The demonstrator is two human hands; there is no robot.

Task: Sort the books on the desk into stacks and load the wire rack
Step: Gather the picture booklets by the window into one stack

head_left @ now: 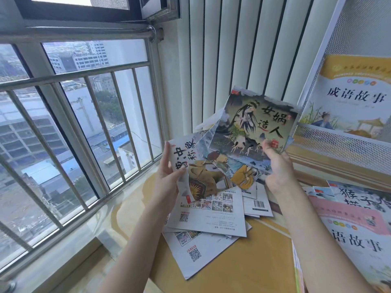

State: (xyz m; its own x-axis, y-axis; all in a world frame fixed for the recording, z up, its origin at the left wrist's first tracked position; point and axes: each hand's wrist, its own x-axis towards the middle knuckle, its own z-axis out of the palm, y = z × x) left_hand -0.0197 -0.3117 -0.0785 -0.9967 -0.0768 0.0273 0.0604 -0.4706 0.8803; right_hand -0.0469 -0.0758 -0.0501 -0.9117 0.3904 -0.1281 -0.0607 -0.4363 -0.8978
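I hold two thin picture books above the yellow desk (254, 263). My left hand (167, 178) grips the left edge of the lower book (203, 172), whose cover shows figures in yellow robes. My right hand (277, 166) pinches the bottom edge of the upper book (254, 123), whose cover shows a long-haired figure and black characters. The upper book overlaps the lower one. Under my hands several thin books (209, 216) lie face down in a loose pile. The white wire rack (342, 140) stands at the right and holds a large book with a yellow top band (355, 96).
Larger books (357, 225) lie stacked at the right edge of the desk, one pink-banded. A barred window (74, 123) runs along the left, and vertical white wall slats (243, 49) stand behind the desk. A pale sill (95, 218) lies between window and desk.
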